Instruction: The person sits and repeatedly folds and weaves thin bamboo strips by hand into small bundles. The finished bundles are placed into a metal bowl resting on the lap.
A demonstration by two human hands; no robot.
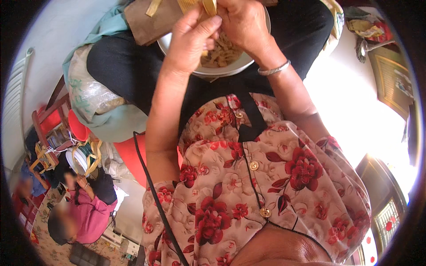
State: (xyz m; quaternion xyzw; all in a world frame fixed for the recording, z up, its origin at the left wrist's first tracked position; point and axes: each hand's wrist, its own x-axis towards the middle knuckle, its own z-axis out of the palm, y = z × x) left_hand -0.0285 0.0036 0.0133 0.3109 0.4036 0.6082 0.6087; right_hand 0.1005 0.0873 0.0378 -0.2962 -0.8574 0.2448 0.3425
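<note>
While left hand (190,40) and right hand (245,25) pinch yellow strip (210,6) | white bowl (227,71): yellowish pieces (224,55)

Strong light at the right burns out to white; the shirt (235,179) is well lit, the trousers (120,66) dark. Edges bend near the black rim; another person's head (60,224) is blurred.

At top centre, the left hand (191,40) and right hand (246,29) are over a bowl (228,72) with cut pieces (225,52) inside; a board (151,24) lies left, a co-worker (92,217) sits lower left.
</note>
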